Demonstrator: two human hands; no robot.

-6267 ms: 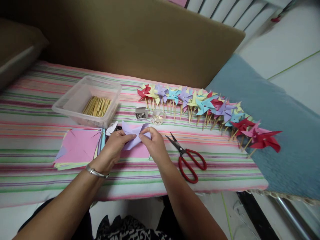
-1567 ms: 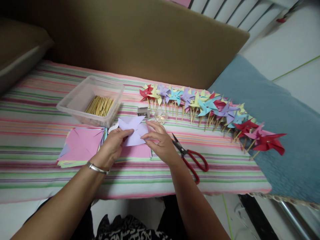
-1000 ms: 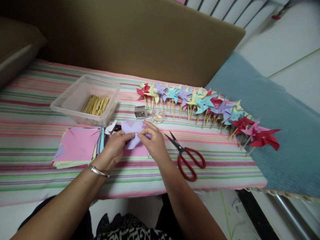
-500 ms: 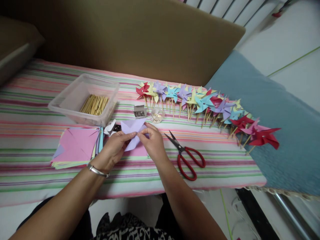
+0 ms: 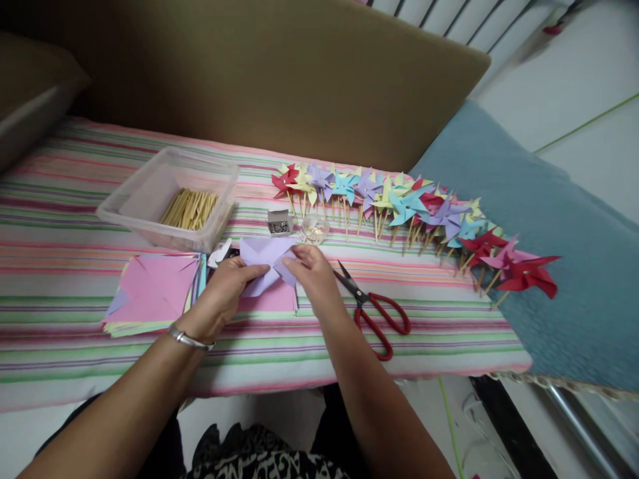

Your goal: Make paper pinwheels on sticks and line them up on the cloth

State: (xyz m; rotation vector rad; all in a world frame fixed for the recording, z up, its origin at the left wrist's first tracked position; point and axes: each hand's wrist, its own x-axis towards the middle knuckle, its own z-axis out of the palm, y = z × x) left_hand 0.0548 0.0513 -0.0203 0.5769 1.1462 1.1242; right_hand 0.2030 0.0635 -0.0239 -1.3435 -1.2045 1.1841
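A lilac paper square, cut in from its corners, is held between both hands above the table. My left hand pinches it at the left, with the thumb lying toward the middle. At its right side, my right hand grips a corner between thumb and fingers. Pink paper lies beneath the lilac sheet, partly covered by it. Just behind are a small open box of metal pins and a round clear dish with small bits in it. A white box of dark pieces is half hidden by my left hand.
Red-handled scissors lie partly open to the right of my hands. A stack of coloured paper sits at left, before a clear plastic tub of wooden sticks. Many finished paper pinwheels line the back right. A brown board stands behind.
My right hand has moved from the paper's middle out to its right corner, and the lilac sheet lies flatter. My left hand has shifted slightly left, its thumb still on the paper.
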